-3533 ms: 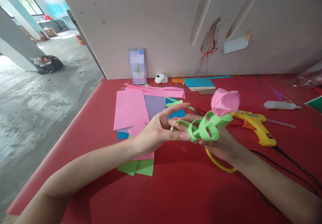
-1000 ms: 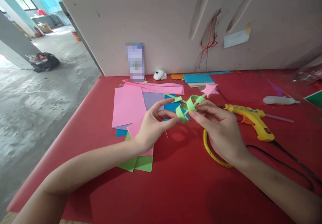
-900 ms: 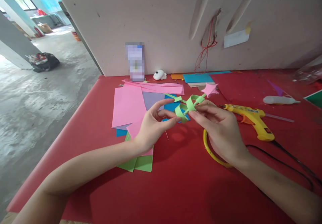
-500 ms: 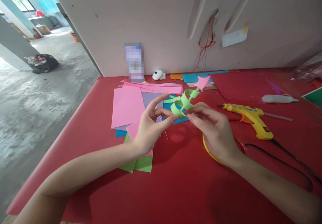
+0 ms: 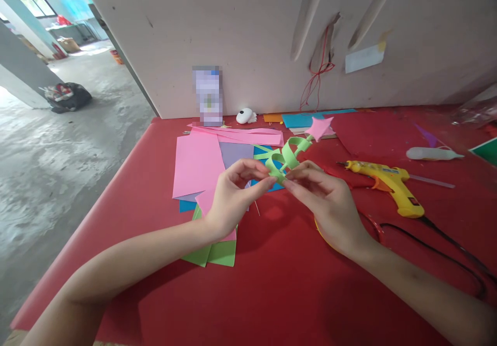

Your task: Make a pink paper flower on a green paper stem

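Note:
Between my two hands is a paper craft wand: a green stem with curled green loops (image 5: 291, 150) and a pink paper star (image 5: 320, 128) at its far upper-right end. My left hand (image 5: 240, 193) pinches the lowest green loop between thumb and fingers. Close against it, my right hand (image 5: 328, 201) pinches the lower end of the stem, with the fingertips partly hiding that end. The wand slants up to the right, held above the red table (image 5: 272, 284). Beneath my right wrist shows part of a yellow ring-shaped thing (image 5: 325, 238).
Pink sheets (image 5: 196, 164), a purple sheet (image 5: 236, 155) and green sheets (image 5: 222, 253) lie by my left hand. A yellow glue gun (image 5: 388, 180) with a black cord (image 5: 438, 255) lies right. Behind are a phone (image 5: 208, 97), a white object (image 5: 245, 115) and a white bottle (image 5: 433, 153).
My left fingers have closed in from a wider spread onto the lowest green loop. The star end has shifted slightly right, and the hands are closer together.

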`<action>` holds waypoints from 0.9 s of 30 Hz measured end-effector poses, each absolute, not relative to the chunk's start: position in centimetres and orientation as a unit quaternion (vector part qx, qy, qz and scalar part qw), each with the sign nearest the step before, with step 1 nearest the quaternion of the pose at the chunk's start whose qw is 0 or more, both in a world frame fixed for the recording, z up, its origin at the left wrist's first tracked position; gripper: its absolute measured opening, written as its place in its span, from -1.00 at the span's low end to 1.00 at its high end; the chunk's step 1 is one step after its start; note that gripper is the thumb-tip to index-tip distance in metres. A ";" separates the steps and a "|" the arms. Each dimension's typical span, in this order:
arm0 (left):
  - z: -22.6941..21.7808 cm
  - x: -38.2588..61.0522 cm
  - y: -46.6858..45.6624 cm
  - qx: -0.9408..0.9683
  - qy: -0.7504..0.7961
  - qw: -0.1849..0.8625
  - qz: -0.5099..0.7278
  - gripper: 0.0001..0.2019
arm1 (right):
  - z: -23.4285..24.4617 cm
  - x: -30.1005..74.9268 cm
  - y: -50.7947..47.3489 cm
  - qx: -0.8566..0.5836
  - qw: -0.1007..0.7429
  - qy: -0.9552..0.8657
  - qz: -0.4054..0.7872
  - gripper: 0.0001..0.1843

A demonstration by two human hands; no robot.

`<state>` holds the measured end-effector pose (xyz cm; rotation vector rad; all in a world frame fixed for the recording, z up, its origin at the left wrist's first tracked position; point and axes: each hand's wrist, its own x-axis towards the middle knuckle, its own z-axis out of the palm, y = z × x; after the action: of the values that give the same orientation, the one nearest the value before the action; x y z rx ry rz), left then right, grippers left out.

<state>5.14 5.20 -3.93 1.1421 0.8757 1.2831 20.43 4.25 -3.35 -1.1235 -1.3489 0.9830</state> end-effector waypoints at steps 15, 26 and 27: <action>-4.1 5.1 5.2 0.490 0.401 0.559 0.536 -0.96 | -3.5 20.5 4.2 -0.483 0.524 -0.575 0.401 -0.86; -4.6 5.0 5.4 0.514 0.378 0.547 0.543 -0.89 | -3.7 20.7 4.3 -0.477 0.529 -0.574 0.403 -0.92; -4.6 5.0 5.4 0.517 0.378 0.544 0.543 -0.88 | -3.8 20.7 4.4 -0.477 0.530 -0.573 0.404 -0.93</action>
<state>5.01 5.40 -4.62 1.2268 0.8973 1.2879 20.72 4.35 -3.76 -1.1383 -1.3685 0.9648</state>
